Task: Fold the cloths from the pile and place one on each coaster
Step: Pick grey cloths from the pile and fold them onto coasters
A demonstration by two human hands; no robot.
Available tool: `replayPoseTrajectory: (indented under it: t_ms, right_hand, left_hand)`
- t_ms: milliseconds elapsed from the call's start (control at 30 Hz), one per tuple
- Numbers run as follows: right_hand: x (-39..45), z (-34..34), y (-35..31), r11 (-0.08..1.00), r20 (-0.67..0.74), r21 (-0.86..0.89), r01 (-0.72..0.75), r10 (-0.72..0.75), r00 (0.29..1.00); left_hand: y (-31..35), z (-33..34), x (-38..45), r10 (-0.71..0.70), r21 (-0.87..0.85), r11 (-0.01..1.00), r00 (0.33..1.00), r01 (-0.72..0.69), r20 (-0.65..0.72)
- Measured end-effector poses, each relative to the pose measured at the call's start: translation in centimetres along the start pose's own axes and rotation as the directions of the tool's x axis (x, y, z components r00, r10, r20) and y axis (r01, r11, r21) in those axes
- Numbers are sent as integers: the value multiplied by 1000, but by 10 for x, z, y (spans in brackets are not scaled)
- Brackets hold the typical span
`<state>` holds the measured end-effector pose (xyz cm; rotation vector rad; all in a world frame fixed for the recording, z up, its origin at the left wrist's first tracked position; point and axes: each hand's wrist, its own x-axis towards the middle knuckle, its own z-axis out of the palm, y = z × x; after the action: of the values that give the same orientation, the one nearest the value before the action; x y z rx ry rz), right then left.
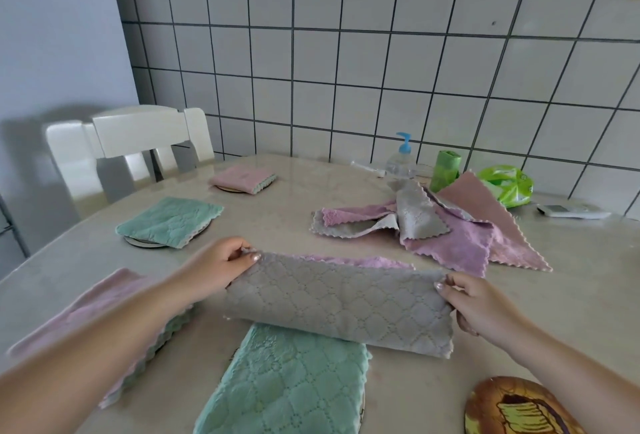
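Observation:
A grey quilted cloth (pixel 341 302) with a purple underside hangs doubled over between my two hands, just above the table. My left hand (pixel 221 265) pinches its upper left corner and my right hand (pixel 474 302) pinches its right edge. The pile of loose grey and purple cloths (pixel 446 229) lies behind, to the right. Folded cloths cover coasters: a green one (pixel 169 222) at mid left, a pink one (pixel 242 178) at the far left, a pink one (pixel 90 322) under my left forearm, a green one (pixel 291 385) at the front. A bare round coaster (pixel 516 409) lies at the front right.
A marble-look table (pixel 346 191) stands against a tiled wall. A blue-pump bottle (pixel 401 160), a green roll (pixel 445 170), a green bag (pixel 509 186) and a white remote (pixel 571 211) sit along the back right. A white chair (pixel 131 146) stands at the far left.

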<state>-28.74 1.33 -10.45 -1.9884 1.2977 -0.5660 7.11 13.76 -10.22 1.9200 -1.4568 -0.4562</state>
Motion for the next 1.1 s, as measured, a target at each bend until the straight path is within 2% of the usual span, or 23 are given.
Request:
replayPoseTrajectory:
  t_ms: [167,500,667,767,833,900,967,1033,1100]
  right_hand:
    - [32,3,-1,998,-41,-21,-51,50,998]
    - [76,14,7,978,-67,-167,-124,114,991]
    - [87,19,14,981,-79,-125,-148,139,987]
    - [89,19,15,975,-91,-164,-149,136,987]
    - [84,15,9,960,-147,-251,-126,91,985]
    - [77,15,-2,947,-213,-319,-47,-24,977]
    - [70,25,-20,925,-198,-365,101,-183,963]
    - [64,46,-44,874,-82,-415,251,-311,947]
    - [61,75,-67,823,68,-471,318,-325,943]
  left_hand:
    - [-3,11,25,-58,3,998,998,58,5]
    - [-12,17,67,-130,153,980,991,123,37]
    - [-17,22,76,-135,198,971,991,130,12]
    - [-19,24,81,-145,281,950,989,137,9]
    - [-16,21,81,-141,361,923,990,131,0]
    - [-6,22,77,-47,470,880,998,60,-40]
    - [14,32,68,116,524,848,993,-87,-24]
    - [38,54,58,214,510,826,971,-239,109]
    - [56,79,49,218,477,821,944,-315,249]
